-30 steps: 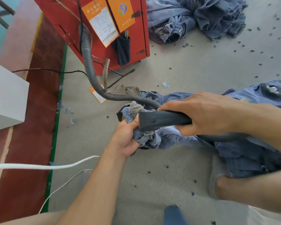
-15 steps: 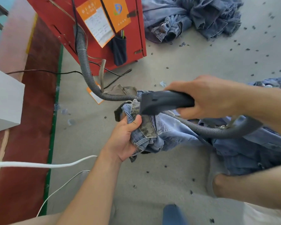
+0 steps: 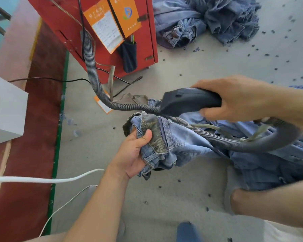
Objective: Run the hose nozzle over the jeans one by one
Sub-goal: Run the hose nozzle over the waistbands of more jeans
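Note:
My left hand grips a bunched end of light blue jeans, whose stained waistband faces up. A dark grey hose nozzle is held in my right hand, its mouth a little above and behind the gripped denim, apart from it. The grey ribbed hose loops from the nozzle across the jeans and back to the red machine. More of the same blue jeans spread to the right over the floor.
A red machine cabinet with orange labels stands at the back. A pile of jeans lies behind it on the grey floor, which is dotted with dark lint. White cables run at left beside a white box.
My right hand has lifted the nozzle up and off the jeans, away to the right. My left hand keeps its hold on the denim, whose waistband now shows.

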The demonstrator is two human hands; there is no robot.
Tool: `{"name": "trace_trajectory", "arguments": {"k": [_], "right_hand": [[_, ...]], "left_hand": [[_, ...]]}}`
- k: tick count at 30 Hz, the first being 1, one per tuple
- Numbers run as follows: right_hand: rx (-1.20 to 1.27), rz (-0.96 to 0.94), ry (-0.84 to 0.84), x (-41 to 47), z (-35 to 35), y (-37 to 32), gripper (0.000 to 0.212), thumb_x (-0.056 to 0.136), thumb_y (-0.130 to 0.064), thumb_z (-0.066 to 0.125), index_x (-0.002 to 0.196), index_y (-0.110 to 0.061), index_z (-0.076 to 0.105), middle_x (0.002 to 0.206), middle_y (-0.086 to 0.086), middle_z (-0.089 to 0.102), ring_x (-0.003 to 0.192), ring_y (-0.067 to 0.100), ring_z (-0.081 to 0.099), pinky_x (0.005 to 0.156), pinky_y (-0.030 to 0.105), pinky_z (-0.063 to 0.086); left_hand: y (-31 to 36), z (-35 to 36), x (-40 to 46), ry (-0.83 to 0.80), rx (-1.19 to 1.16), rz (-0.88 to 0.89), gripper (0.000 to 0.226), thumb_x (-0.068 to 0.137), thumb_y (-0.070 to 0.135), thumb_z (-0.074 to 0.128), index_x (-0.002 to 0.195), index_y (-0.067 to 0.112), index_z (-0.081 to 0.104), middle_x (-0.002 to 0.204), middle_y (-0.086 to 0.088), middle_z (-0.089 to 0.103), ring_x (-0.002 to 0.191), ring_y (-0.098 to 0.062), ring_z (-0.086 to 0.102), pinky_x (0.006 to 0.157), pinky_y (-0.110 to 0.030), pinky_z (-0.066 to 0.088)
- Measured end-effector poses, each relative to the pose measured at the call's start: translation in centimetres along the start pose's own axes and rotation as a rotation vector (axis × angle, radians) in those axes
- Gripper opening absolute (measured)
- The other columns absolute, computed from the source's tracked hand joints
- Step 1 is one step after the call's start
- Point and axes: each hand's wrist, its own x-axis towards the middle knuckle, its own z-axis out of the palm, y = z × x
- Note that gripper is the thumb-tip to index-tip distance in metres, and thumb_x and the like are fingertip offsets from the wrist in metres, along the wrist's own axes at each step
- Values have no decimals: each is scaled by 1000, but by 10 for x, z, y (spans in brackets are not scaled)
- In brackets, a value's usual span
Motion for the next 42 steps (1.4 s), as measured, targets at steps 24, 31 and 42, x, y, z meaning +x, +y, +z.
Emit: {"name": "trace_trajectory", "arguments": {"k": [24, 31, 42], "right_hand": [[121, 30, -46, 10, 5, -8, 28, 87, -26, 68, 106, -43, 59, 75, -23, 67, 49, 5, 64, 48, 15, 47], [217, 74, -38, -6, -11, 7, 30, 89, -24, 69, 106, -47, 58, 68, -8, 69, 44, 17, 65, 42, 23, 50], [45, 107, -162, -12, 7, -10, 24, 86, -34, 66, 106, -45, 57, 76, -20, 68, 58, 4, 64, 54, 17, 48]], "left_hand": [[-7, -1, -15, -89, 83, -92, 30, 93, -2, 54, 118, -1, 71, 115, -21, 74, 102, -33, 74, 85, -44, 61], [-3, 12, 8, 448, 346, 11, 34, 86, 32, 82, 108, 7, 77, 103, -16, 78, 93, -31, 77, 79, -48, 63], [-4, 24, 1, 158, 83, 31, 51, 101, 36, 52, 139, 2, 57, 134, -22, 66, 124, -37, 64, 101, -53, 55]]}}
